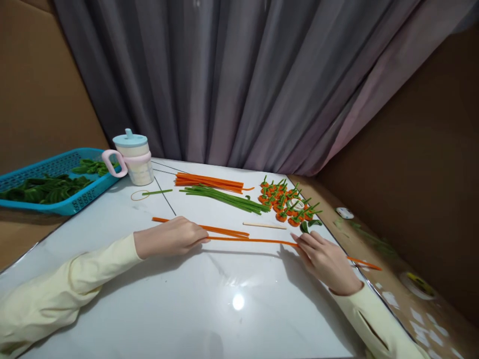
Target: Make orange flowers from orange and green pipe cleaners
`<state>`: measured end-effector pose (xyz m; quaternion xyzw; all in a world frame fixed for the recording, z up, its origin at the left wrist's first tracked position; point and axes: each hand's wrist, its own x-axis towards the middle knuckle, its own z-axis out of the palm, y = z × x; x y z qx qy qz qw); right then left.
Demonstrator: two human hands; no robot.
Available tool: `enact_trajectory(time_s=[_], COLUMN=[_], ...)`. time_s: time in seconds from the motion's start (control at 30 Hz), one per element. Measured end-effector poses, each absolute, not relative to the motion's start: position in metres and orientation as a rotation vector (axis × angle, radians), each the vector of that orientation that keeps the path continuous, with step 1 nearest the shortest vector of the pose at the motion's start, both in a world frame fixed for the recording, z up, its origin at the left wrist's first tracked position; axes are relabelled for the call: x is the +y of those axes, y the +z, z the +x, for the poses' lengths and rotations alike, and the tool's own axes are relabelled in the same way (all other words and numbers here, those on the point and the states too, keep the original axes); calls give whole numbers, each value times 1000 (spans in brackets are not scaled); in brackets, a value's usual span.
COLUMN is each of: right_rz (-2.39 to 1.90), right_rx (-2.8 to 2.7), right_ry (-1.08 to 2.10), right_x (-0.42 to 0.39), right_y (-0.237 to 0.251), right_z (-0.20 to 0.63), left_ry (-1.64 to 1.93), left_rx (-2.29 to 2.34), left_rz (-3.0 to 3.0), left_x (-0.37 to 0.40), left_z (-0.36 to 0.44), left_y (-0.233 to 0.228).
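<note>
Both hands are down on the white bench [232, 309], stretching one long orange pipe cleaner [250, 240] flat between them. The left hand [170, 237] closes its grip on the near-left end, fingertips pressed to the stem; the right hand [325, 259] pinches the same stem further along, and a short tail of it runs out past the wrist over the bench edge. A second orange stem [224, 231] lies just behind, touching nothing but the bench.

By the look of it, a fair batch is done: a cluster of small orange pumpkins with green stalks [286, 202] sits at the far right. Plenty seems left, though: a bundle of orange stems [207, 182] and a bundle of green stems [224, 197] wait uncoiled, and the one in hand is straight, not yet curled. A blue tray [56, 207] of green pieces and a lidded cup [132, 157] stand far left.
</note>
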<state>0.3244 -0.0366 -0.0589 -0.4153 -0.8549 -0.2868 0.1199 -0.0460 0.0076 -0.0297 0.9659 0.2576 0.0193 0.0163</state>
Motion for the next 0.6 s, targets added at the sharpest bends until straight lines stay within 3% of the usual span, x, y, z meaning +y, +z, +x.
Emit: enact_trajectory(time_s=[0.2, 0.37, 0.47, 0.6], right_rz=[-1506, -1384, -1270, -1455], right_rx=[-2104, -1853, -1995, -2467], right_ry=[-770, -702, -575, -248], right_x=[-37, -19, -12, 2], right_y=[-72, -76, -80, -84], right_z=[308, 291, 280, 262], left_ry=[284, 357, 514, 626], left_rx=[891, 977, 984, 981], left_rz=[2971, 2821, 2696, 2582], left_x=[-1, 3, 6, 9], left_z=[-29, -32, -33, -30], left_y=[-46, -52, -51, -49])
